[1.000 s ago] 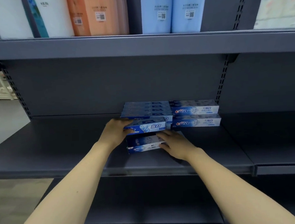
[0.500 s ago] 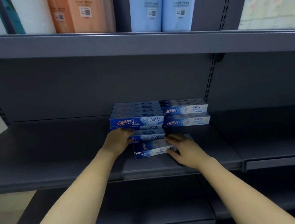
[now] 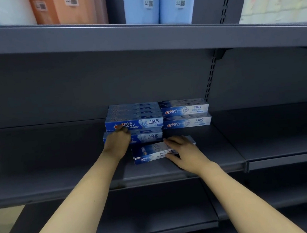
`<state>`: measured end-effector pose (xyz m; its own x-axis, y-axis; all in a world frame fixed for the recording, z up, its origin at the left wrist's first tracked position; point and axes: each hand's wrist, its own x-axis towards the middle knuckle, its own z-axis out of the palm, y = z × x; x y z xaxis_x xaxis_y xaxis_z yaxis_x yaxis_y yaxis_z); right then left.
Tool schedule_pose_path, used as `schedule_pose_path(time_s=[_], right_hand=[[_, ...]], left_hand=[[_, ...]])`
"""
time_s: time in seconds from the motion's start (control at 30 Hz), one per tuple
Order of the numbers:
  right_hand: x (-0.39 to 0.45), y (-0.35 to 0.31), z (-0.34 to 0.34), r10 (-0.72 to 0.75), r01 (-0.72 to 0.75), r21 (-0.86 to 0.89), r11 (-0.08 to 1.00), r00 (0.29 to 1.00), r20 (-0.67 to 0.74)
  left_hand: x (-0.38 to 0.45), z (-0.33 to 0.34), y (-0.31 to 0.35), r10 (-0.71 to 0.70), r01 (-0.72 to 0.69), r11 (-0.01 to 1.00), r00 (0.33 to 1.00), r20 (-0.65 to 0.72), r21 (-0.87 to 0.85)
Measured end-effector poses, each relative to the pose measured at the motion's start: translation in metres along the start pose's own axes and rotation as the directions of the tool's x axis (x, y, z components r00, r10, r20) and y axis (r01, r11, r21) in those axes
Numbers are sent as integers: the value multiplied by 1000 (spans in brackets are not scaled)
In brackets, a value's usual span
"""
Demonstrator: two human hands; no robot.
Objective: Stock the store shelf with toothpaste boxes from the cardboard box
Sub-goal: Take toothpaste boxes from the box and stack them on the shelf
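Hands are working nearest: right hand (image 3: 184,153) is gripping the loose toothpaste box (image 3: 152,153), now angled away from the stack; at eleven o'clock, left hand (image 3: 119,142) is pressing open-fingered, squaring the blue stack (image 3: 135,124) on the shelf (image 3: 42,162) behind.

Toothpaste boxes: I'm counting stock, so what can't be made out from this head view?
- Left stack: rear boxes hidden behind the front ones; left hand covers part of the lower box.
- Loose box: right end under the right hand.
- Small print: blurred.
- Cardboard box: out of frame.
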<state>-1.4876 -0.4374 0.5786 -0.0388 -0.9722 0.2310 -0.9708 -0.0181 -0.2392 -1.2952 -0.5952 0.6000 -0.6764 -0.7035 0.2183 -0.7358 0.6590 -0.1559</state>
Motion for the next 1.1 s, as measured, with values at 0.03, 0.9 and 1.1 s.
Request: schedule_pose_path(time_s=[0.03, 0.9, 1.1], right_hand=[[1, 0, 0, -4, 4, 4, 1000, 1000, -3], [-14, 14, -28, 297, -267, 280, 922, 952, -70], [-27, 17, -33, 237, -230, 179, 957, 971, -22]], left_hand=[[0, -1, 1, -11, 11, 999, 1000, -1, 31], [-46, -28, 74, 163, -151, 918, 987, 0, -367], [-52, -26, 82, 103, -80, 920, 994, 39, -385]])
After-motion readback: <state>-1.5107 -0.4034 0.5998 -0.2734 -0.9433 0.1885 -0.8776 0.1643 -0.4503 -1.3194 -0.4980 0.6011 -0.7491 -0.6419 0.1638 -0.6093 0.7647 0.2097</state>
